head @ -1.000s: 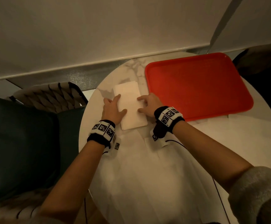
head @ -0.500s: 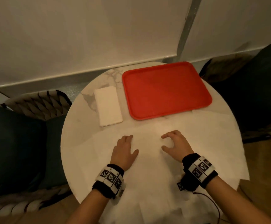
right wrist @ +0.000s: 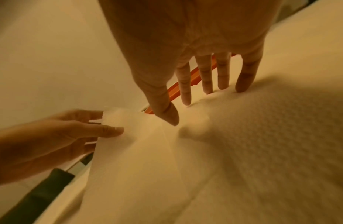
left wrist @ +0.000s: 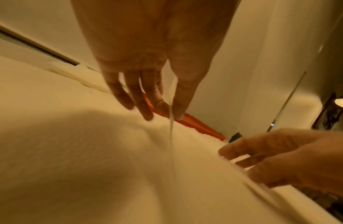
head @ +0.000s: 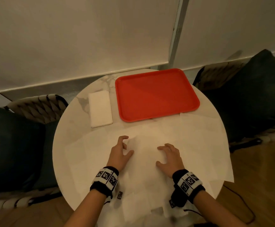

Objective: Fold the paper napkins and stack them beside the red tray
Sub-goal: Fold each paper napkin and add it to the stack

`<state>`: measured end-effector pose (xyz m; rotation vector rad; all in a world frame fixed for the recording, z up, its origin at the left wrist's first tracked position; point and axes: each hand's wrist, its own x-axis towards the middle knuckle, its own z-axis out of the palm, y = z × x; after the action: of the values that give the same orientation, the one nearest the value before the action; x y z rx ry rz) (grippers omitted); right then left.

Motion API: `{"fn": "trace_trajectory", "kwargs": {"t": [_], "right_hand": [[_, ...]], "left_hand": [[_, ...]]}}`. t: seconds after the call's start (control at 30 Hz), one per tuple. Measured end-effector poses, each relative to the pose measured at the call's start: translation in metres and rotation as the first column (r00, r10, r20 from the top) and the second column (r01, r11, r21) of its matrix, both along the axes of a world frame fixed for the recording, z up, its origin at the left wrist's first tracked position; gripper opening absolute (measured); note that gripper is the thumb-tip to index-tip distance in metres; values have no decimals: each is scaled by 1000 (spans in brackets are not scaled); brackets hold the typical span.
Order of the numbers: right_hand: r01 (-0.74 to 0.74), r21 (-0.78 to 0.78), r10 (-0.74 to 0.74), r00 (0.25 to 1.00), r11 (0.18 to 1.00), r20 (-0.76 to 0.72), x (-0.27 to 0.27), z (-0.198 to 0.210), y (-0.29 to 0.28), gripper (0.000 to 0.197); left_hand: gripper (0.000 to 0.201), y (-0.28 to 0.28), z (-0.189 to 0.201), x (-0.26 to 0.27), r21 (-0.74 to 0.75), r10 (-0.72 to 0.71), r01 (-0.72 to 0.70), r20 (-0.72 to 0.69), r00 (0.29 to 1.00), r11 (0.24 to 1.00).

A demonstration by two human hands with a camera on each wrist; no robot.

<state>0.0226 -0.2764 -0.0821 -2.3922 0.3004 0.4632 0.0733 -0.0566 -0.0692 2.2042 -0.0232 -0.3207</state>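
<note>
A red tray [head: 156, 94] sits at the table's far side. Just left of it lies a folded white napkin stack [head: 100, 110]. Several unfolded napkins [head: 149, 161] overlap across the near half of the table. My left hand [head: 125, 145] pinches a raised napkin edge [right wrist: 116, 118] between thumb and fingers; the left wrist view shows that edge [left wrist: 171, 128] end-on below the left hand [left wrist: 166, 112]. My right hand [head: 163, 154] spreads its fingers with the tips resting on the same napkin, as my right hand [right wrist: 185, 106] shows in the right wrist view.
The round white marble table [head: 64, 145] stands close to a pale wall. A woven chair [head: 36, 107] and a dark cushion [head: 10, 145] are at the left. Another dark cushion [head: 248, 95] sits on the right. Napkins overhang the table's near right edge.
Both hands left the folded stack and came back to the near napkins. Since half a second ago, my left hand has curled and lifted a napkin edge.
</note>
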Motion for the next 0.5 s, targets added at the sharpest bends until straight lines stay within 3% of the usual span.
{"fn": "trace_trajectory", "kwargs": {"t": [0.2, 0.3, 0.4, 0.5], "right_hand": [[-23, 74, 17, 997, 997, 79, 0, -2, -16, 49], [-38, 55, 30, 991, 998, 134, 3, 4, -20, 53], [-31, 47, 23, 987, 998, 157, 14, 15, -20, 72], [19, 253, -61, 985, 967, 160, 32, 32, -16, 96]], "left_hand": [[45, -14, 29, -13, -390, 103, -113, -48, 994, 914], [34, -11, 42, -14, -405, 46, -62, -51, 998, 912], [24, 0, 52, -12, -395, 12, -2, 23, 1000, 919], [25, 15, 66, -9, -405, 47, 3, 114, 992, 914]]}}
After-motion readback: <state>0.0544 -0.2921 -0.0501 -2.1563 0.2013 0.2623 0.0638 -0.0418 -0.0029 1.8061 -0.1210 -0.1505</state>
